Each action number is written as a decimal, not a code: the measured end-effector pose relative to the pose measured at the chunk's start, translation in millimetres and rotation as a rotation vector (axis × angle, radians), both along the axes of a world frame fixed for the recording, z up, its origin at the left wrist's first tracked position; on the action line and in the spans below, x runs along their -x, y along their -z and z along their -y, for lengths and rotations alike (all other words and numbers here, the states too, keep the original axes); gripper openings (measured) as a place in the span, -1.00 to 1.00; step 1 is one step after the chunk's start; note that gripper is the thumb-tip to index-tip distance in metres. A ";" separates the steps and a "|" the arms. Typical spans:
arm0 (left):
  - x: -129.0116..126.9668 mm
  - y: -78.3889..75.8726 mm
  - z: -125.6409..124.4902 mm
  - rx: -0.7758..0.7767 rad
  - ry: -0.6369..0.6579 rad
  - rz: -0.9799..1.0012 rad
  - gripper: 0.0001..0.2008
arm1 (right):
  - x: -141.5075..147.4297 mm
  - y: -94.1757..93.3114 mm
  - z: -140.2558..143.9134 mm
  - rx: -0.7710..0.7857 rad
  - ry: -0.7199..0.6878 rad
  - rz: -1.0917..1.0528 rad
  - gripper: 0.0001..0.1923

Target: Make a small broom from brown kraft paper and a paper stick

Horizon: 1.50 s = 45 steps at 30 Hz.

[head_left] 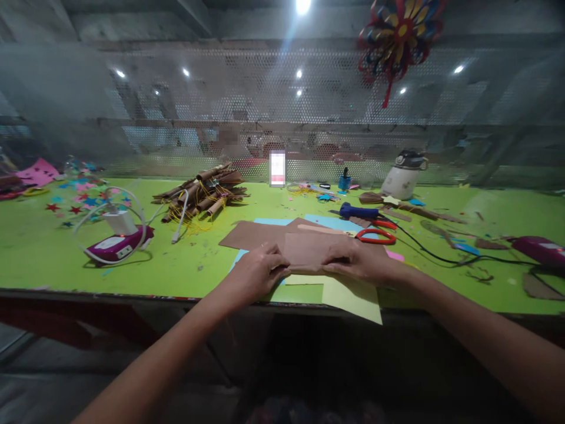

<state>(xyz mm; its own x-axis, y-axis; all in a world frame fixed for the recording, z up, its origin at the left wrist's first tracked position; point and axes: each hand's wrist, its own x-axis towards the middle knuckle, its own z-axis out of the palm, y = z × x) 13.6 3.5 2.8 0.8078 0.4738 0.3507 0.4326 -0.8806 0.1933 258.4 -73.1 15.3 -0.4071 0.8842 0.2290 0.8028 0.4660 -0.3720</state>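
The left hand (260, 268) and right hand (353, 260) each pinch the near edge of a brown paper sheet (304, 247), fingers closed on it at either end. The sheet lies at the front of the table, its near edge turned into a narrow fold or roll; which of these cannot be determined.

Surface: lime-green tabletop (176, 277), marked with dark scuffs. A perforated panel (247, 88) stands along the back, reflections or lights showing across it. Overhead, a lit lamp (303, 6); a multicoloured pinwheel ornament (403, 29) hangs at upper right.

Surroundings: light blue paper (326, 222) and further brown paper lie beneath and beyond the held sheet. A pale yellow sheet (353, 297) overhangs the front edge. Red-handled scissors (375, 237) lie just beyond the right hand, near a blue-handled tool (359, 211) whose black cord (441, 262) runs rightward. To the left: a heap of brown paper rolls (207, 194) with yellow thread, a purple power strip (103, 247) bearing a white adapter (120, 224), and scattered paper stars (90, 201). A white jug (399, 179) stands at back right.

Markings: the upright white rectangle (278, 168) at the back is pixelated; any print on the power strip is too small to read.
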 end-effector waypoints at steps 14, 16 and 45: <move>0.4 1.9 -1.1 -0.089 -0.005 -0.059 -0.69 | -6.2 13.3 9.2 -0.277 0.080 0.223 -0.74; -0.7 -0.1 0.8 -0.091 -0.022 -0.077 -0.69 | -4.6 15.8 12.3 -0.334 0.113 0.234 -0.75; -7.6 -3.4 21.5 -0.272 -0.144 -0.139 -0.75 | -26.1 7.8 -4.8 -0.010 -0.088 -0.031 -0.70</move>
<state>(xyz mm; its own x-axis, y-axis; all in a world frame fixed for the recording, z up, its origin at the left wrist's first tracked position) 21.2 -18.0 6.2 0.7883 0.4907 0.3711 0.5622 -0.8196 -0.1103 284.6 -68.3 7.5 -0.4759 0.8430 0.2508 0.7468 0.5380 -0.3909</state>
